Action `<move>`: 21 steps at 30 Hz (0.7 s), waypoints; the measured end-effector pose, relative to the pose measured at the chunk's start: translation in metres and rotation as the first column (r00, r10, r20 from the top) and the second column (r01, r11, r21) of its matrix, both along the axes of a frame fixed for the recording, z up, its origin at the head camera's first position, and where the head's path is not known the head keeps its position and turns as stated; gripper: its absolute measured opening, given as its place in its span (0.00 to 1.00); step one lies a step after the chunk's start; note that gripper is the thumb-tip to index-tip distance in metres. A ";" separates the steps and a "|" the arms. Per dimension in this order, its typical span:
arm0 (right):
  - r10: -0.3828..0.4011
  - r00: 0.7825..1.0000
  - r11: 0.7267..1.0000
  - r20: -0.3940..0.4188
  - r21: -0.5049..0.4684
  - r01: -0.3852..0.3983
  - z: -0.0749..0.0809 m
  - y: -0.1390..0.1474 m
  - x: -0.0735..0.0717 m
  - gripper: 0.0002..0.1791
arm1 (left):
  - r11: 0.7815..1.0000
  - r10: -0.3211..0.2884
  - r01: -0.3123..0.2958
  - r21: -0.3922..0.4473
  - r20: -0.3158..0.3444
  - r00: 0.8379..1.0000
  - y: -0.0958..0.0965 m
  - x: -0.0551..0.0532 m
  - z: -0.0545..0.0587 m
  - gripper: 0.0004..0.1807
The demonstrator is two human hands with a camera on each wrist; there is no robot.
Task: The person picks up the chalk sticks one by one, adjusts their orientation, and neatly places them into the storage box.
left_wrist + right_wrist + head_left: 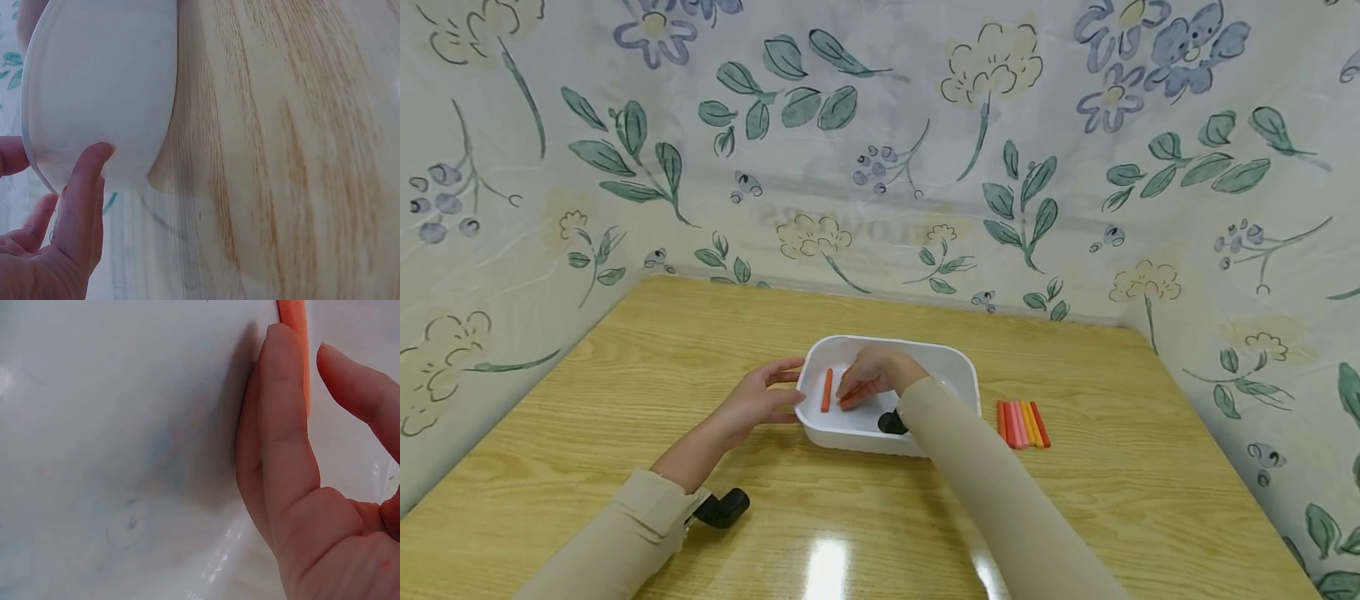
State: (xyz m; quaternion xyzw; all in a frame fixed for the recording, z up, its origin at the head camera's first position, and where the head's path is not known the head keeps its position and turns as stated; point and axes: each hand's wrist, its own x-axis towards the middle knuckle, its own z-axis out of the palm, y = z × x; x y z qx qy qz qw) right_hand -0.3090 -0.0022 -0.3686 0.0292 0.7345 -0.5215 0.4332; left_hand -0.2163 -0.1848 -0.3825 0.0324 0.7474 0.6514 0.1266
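A white rectangular tub [890,442] with rounded corners stands on the table. My left hand [760,398] rests its spread fingers against the tub's left end; in the left wrist view, a fingertip [103,152] touches the outer wall. My right hand [874,377] reaches down inside the tub. Its long fingers lie straight along a slim orange stick [296,315], and the thumb [350,381] stands apart from it. Another orange-red stick [827,390] lies in the tub left of my right hand. Part of the tub floor is hidden by my right hand and sleeve.
Right of the tub, several slim sticks [1022,424] in red, orange, pink and yellow lie side by side on the wooden table [1112,500]. A black device [722,508] is at my left wrist. Flower-patterned cloth [880,167] surrounds the table's back and sides.
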 end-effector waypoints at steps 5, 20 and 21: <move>0.039 0.998 0.999 -0.058 -0.020 -0.041 0.006 0.003 0.000 0.04 | 1.000 -0.010 0.010 0.006 0.001 1.000 0.000 0.000 0.002 0.34; -0.102 0.979 0.979 -0.175 -0.194 0.067 0.043 0.024 0.005 0.22 | 1.000 -0.007 0.007 -0.004 0.000 1.000 0.002 0.001 0.003 0.33; -0.103 0.977 0.978 -0.188 -0.199 0.065 0.046 0.027 0.007 0.22 | 1.000 -0.005 0.005 -0.008 0.001 1.000 0.002 0.001 0.003 0.33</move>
